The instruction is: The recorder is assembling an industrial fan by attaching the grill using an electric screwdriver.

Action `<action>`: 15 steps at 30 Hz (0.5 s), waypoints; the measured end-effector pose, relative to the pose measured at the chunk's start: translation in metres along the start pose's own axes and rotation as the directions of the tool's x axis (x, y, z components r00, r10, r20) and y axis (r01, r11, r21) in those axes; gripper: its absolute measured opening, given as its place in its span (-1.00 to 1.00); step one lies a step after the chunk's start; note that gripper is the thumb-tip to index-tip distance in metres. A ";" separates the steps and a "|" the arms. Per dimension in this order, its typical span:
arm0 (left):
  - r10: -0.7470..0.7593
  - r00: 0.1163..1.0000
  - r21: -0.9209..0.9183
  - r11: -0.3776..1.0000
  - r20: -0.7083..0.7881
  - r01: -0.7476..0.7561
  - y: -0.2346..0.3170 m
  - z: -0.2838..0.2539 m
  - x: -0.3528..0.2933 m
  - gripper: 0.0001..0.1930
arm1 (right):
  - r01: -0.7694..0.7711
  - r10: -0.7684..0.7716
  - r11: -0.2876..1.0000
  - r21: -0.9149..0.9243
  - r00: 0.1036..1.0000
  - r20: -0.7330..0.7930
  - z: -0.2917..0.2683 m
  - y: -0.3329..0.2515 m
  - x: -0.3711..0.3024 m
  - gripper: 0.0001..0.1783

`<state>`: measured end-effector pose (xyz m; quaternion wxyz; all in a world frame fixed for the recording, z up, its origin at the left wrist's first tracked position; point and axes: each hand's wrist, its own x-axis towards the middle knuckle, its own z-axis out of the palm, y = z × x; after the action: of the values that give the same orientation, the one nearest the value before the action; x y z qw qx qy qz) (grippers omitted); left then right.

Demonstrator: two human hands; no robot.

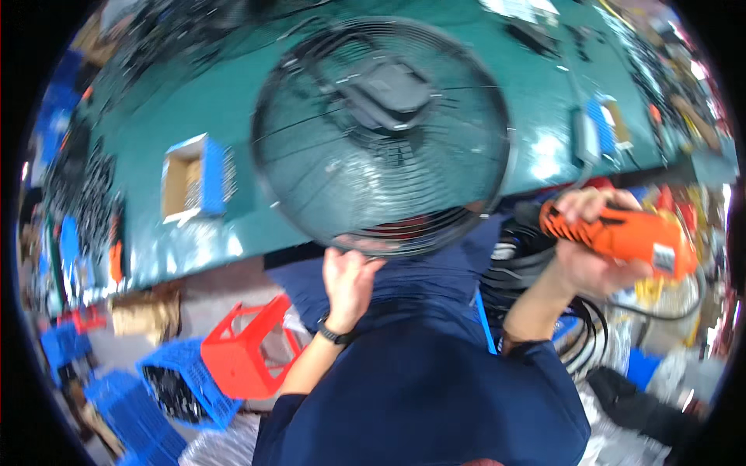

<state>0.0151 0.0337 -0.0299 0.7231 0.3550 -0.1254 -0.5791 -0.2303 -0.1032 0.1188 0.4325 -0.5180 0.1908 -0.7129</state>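
A round black fan guard [458,186] of wire rings, with a dark motor [396,89] at its centre, rests on the green worktable and reaches over the near edge. My left hand [347,283] is closed around the near rim of the guard. Off to the right, beyond the table's front edge, my right hand [594,260] is wrapped round an orange and black power tool [633,237]. The tool is held sideways, apart from the guard, its black end toward the left.
An open blue-and-white carton [210,175] stands left on the worktable [256,217]. Black parts [81,171] are piled farther left. At the right are a small blue box [602,120] and a cable. Below stand a red stool [233,353], blue crates [132,415] and coiled black hoses [587,342].
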 end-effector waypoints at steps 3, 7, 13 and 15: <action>0.068 0.998 0.035 0.997 0.019 -0.068 0.005 -0.006 -0.001 -0.73 | 0.022 -0.018 0.999 0.043 0.995 -0.096 -0.017 0.008 0.010 -0.03; -0.017 0.996 0.065 0.998 0.089 0.011 0.014 -0.018 0.004 -0.64 | 0.031 -0.032 0.999 -0.006 0.990 -0.137 -0.036 0.021 0.034 -0.07; 0.003 0.995 0.097 0.995 0.101 -0.013 0.013 -0.013 0.001 -0.61 | 0.060 -0.068 0.997 -0.058 0.986 -0.151 -0.041 0.060 0.079 -0.33; 0.032 0.997 0.061 0.997 0.065 -0.036 0.011 -0.008 0.001 -0.62 | -0.025 -0.017 0.969 -0.246 0.986 -0.169 -0.038 0.063 0.085 -0.20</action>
<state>0.0280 0.0371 -0.0288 0.7172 0.3562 -0.1726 -0.5735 -0.2457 -0.2136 0.1072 0.3484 -0.5050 0.3152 -0.7241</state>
